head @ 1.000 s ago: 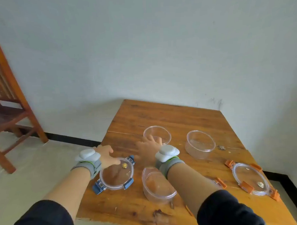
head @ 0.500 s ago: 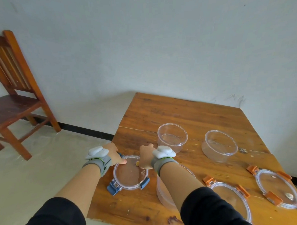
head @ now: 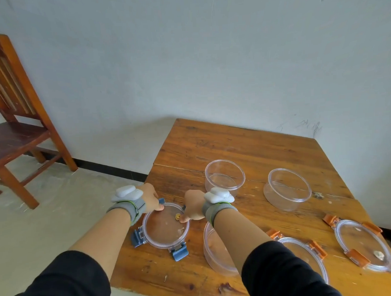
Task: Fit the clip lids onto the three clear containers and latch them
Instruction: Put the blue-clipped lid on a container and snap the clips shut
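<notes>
Blue-clip lid (head: 166,228): flat on the desk (head: 245,146) near its left front edge, clips splayed outward.
Left hand (head: 150,199): fingers curled, tips pressing the lid's far-left rim.
Right hand (head: 193,205): fingers bent down onto the lid's right rim; I cannot tell whether they grip it.
Nearest container (head: 218,253): just right of the lid, partly under the right forearm.
Other containers: one tall (head: 224,175), one wide (head: 288,189), farther back.
Orange-clip lids: two (head: 304,252) (head: 366,246) at right.

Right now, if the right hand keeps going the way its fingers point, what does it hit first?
The right hand points down-left, fingertips already at the blue-clip lid; it likely meets that lid's top first. Actual contact is unclear.
</notes>
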The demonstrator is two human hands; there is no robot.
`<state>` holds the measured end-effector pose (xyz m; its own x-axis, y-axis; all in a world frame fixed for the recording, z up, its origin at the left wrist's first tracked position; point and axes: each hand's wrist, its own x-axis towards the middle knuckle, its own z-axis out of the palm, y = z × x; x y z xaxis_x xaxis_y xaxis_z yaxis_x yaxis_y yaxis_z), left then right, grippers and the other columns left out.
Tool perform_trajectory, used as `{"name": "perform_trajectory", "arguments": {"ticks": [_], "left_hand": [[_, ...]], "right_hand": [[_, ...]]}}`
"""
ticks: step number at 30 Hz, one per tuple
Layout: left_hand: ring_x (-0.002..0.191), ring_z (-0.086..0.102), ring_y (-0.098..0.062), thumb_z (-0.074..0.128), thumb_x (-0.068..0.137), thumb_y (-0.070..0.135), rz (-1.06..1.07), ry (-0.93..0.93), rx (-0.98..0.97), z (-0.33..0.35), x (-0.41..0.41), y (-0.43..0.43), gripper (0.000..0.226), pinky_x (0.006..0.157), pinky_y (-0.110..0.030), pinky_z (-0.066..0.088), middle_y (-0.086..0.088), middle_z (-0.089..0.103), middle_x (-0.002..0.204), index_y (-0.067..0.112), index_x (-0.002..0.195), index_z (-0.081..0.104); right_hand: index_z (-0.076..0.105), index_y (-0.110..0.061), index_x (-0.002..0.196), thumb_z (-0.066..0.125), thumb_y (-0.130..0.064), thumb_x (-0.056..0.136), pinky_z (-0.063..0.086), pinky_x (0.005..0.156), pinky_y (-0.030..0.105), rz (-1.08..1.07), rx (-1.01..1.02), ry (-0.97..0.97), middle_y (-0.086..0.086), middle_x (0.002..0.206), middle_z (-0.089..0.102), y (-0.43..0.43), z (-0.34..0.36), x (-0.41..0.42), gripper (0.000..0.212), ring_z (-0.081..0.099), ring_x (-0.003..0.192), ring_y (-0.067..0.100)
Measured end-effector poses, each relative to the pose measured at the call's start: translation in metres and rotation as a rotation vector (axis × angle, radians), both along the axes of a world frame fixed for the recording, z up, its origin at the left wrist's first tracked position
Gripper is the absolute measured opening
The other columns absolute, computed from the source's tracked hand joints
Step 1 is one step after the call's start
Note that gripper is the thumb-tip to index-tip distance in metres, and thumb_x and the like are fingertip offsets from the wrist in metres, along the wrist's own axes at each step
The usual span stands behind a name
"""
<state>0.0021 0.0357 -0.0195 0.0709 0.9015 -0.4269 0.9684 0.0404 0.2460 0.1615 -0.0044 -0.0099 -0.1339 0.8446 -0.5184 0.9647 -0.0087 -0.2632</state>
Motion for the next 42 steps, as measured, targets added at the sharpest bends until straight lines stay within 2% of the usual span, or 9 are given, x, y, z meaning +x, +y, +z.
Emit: {"name": "perform_trajectory", "arguments": {"ticks": [3,7,12,20,24,29,35,39,42], "left_hand": [[0.089,0.065,-0.022,0.068,0.080,0.043,-0.062,-0.059,-0.053,0.008,-0.004,0.006,0.039,0.076,-0.031,0.049,-0.004,0.070,0.096,0.010,0.101,0.073],[0.066,0.054,-0.019,0.068,0.079,0.048,-0.066,-0.345,-0.004,0.044,-0.008,0.014,0.037,0.064,-0.028,0.039,-0.004,0.059,0.070,0.011,0.080,0.071],[0.045,0.043,-0.008,0.070,0.080,0.042,-0.040,-0.628,0.113,0.103,0.014,0.026,0.014,0.054,-0.023,0.033,0.011,0.045,0.041,0.028,0.081,0.071],[0.059,0.054,-0.020,0.059,0.086,0.050,0.180,-0.936,0.330,0.133,0.080,0.036,0.037,0.053,-0.025,0.047,-0.006,0.059,0.073,0.015,0.095,0.066],[0.064,0.063,-0.026,0.044,0.087,0.064,0.542,-1.274,-0.146,0.119,0.103,0.030,0.063,0.045,-0.029,0.057,-0.012,0.059,0.087,0.004,0.103,0.056],[0.109,0.061,-0.049,0.045,0.084,0.068,0.559,-1.899,-0.696,0.079,0.106,0.029,0.084,0.082,-0.054,0.055,-0.034,0.055,0.127,-0.003,0.129,0.045],[0.095,0.065,-0.035,0.047,0.087,0.007,0.567,-1.812,-0.614,0.044,0.153,0.057,0.045,0.062,-0.033,0.062,-0.025,0.058,0.116,-0.013,0.128,0.049],[0.067,0.058,-0.024,0.046,0.092,0.007,0.590,-1.680,-0.471,0.044,0.154,0.057,0.012,0.044,-0.025,0.054,-0.012,0.053,0.081,0.002,0.093,0.056],[0.077,0.060,-0.024,0.052,0.091,0.013,0.611,-1.598,-0.456,0.039,0.153,0.056,0.026,0.047,-0.025,0.056,-0.013,0.056,0.100,0.008,0.116,0.054]], "right_hand": [[0.059,-0.005,0.092,0.076,-0.027,0.080,0.049,0.071,0.035,-0.060,0.039,0.063,0.011,0.091,0.065,-0.001,0.005,0.004,0.030,0.056,0.080,0.026],[0.056,-0.002,0.063,0.072,-0.017,0.081,0.037,0.049,0.027,-0.119,-0.034,0.222,0.006,0.055,0.048,0.001,0.023,0.016,0.028,0.041,0.052,0.022],[0.069,0.001,0.104,0.065,-0.026,0.089,0.044,0.045,0.020,-0.164,0.096,0.395,0.009,0.073,0.064,0.009,0.077,0.048,0.031,0.058,0.052,0.016],[0.067,-0.004,0.080,0.064,-0.021,0.088,0.060,0.077,0.038,-0.305,0.609,0.404,0.020,0.076,0.075,0.029,0.138,0.115,0.019,0.075,0.070,0.031],[0.069,-0.004,0.086,0.063,-0.021,0.087,0.057,0.074,0.044,-0.376,0.822,0.398,0.016,0.076,0.072,0.032,0.132,0.129,0.018,0.070,0.076,0.036],[0.069,-0.009,0.088,0.064,-0.014,0.086,0.052,0.071,0.033,-0.302,0.823,0.490,0.006,0.081,0.070,0.011,0.105,0.124,0.007,0.063,0.074,0.024],[0.074,-0.016,0.094,0.062,0.004,0.079,0.054,0.069,0.020,-0.460,0.677,0.619,-0.005,0.084,0.070,0.022,0.058,0.165,0.027,0.066,0.073,0.009],[0.075,-0.013,0.093,0.066,0.011,0.075,0.060,0.081,0.039,-0.592,0.617,0.695,0.005,0.089,0.071,0.023,0.049,0.168,0.031,0.071,0.085,0.031],[0.072,-0.019,0.083,0.068,0.011,0.075,0.060,0.081,0.040,-0.617,0.572,0.711,0.009,0.087,0.072,0.022,0.038,0.167,0.032,0.070,0.081,0.029]]}}
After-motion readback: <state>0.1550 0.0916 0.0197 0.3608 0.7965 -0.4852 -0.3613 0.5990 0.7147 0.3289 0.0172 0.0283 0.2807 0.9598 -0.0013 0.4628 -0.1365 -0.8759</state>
